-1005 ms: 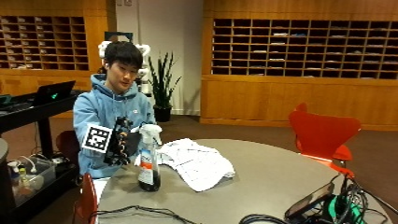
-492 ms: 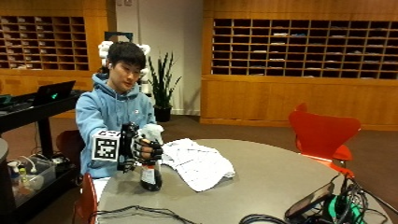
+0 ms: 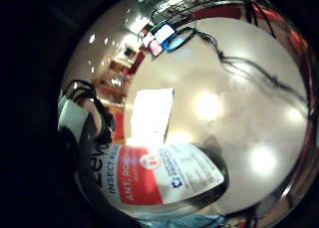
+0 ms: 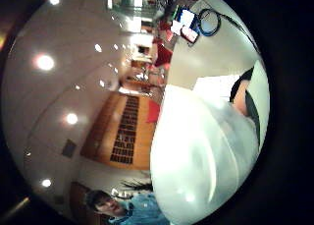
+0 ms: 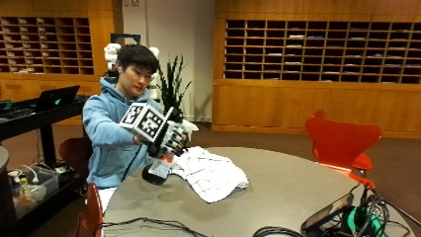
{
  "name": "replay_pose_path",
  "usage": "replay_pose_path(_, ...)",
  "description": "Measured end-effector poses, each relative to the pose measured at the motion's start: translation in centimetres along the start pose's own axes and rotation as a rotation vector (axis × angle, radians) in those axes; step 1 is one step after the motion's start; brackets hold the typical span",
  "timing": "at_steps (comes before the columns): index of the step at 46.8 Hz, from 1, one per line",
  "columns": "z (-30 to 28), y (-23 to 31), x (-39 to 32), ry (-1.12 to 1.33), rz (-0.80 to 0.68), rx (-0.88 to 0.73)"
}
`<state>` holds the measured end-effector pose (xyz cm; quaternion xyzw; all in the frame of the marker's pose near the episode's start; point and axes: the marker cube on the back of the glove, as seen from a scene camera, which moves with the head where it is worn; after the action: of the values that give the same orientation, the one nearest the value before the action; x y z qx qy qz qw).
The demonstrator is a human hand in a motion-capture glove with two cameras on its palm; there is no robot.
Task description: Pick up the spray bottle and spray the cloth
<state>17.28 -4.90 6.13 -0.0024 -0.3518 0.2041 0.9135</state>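
Inspector: State the hand's condition.

Me: My gloved right hand (image 5: 166, 139) is wrapped around the spray bottle (image 5: 158, 169), holding it tilted, raised off the table (image 5: 289, 182).

Inspector: Position of the cloth?

Me: The white checked cloth (image 5: 212, 173) lies crumpled on the table, just beside the bottle. Red-and-white label (image 3: 162, 175) faces my palm.

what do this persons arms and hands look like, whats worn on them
The right hand wears a black glove, with black straps and white plastic pieces showing at the edge of the palm views. Both arms are covered by the long sleeves of a light blue hoodie. The other hand cannot be made out.
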Motion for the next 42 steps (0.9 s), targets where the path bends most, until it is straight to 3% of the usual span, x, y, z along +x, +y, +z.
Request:
replay_pose_path(7, 0.3, 0.6, -5.6, 0.392, -0.106, -0.118)
replay_pose_path(19, 1.7, 0.5, -11.4, 0.856, -0.181, -0.253)
replay_pose_path(31, 7.0, 0.8, -11.0, 1.091, -0.203, -0.341)
replay_pose_path(42, 10.0, 0.6, -9.3, 1.092, -0.193, -0.405)
